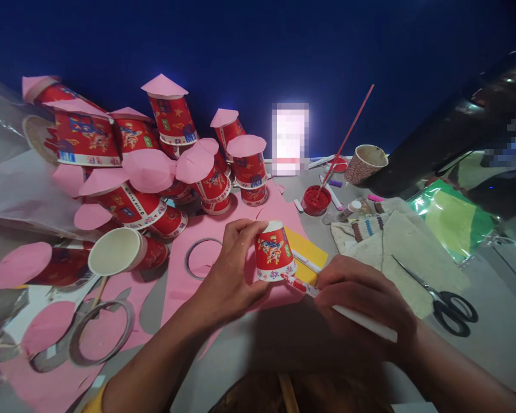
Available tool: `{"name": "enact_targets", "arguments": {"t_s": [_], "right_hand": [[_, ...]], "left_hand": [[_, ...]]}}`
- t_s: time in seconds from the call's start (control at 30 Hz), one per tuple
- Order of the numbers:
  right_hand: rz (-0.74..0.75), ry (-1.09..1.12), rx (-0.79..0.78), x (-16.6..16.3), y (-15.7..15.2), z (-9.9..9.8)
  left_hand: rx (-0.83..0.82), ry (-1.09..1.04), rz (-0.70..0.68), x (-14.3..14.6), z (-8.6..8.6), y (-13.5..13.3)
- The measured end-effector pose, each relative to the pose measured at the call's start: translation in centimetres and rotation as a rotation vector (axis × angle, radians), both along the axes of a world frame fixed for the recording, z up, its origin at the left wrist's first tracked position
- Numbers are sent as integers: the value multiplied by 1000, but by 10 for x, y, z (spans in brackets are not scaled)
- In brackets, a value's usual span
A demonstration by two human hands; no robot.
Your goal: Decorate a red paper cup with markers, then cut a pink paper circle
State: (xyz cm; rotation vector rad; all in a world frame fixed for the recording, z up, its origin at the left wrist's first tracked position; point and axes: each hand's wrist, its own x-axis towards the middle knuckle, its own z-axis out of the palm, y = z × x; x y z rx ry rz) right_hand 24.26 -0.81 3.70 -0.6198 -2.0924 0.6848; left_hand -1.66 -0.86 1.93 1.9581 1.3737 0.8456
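My left hand (234, 264) grips a red patterned paper cup (275, 252), fingers over its narrow end and thumb near the wide rim. The cup is upside down, with flower prints along the white band at its lower edge. In my right hand (365, 298) is a white marker pen (361, 322), its red-marked front end touching or very near the cup's rim. Another white pen (307, 262) lies just behind the cup over a yellow block (309, 246). Under the cup and left hand spreads pink paper (180, 304).
Several red cups with pink paper cones (172, 115) crowd the back left. Tape rolls (101, 332) lie at left. Red paint (317, 199) with a stick stands behind; scissors (442, 298) rest on a cloth (395, 246) at right. A blurred bright screen (290, 140) stands at the back.
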Motion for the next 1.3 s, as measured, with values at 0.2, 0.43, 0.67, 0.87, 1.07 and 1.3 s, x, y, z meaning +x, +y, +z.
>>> {"name": "enact_targets", "arguments": {"t_s": [0.2,0.43,0.67,0.87,1.07,1.3], "right_hand": [[-12,13,9,3,0,-2],[-6,-2,-30,3,-1,-3],[13,8,-42,3,-2,-4],[-17,-4,5,4,0,3],[3,51,12,2,1,-2],[9,62,8,1,1,-1]], "left_hand": [[-8,1,1,0,-1,1],[24,26,-12,-1,-2,3],[38,22,-9,-2,-2,1],[49,5,0,-1,-4,3],[61,11,-5,-1,-4,3],[78,29,-6,0,-5,3]]}}
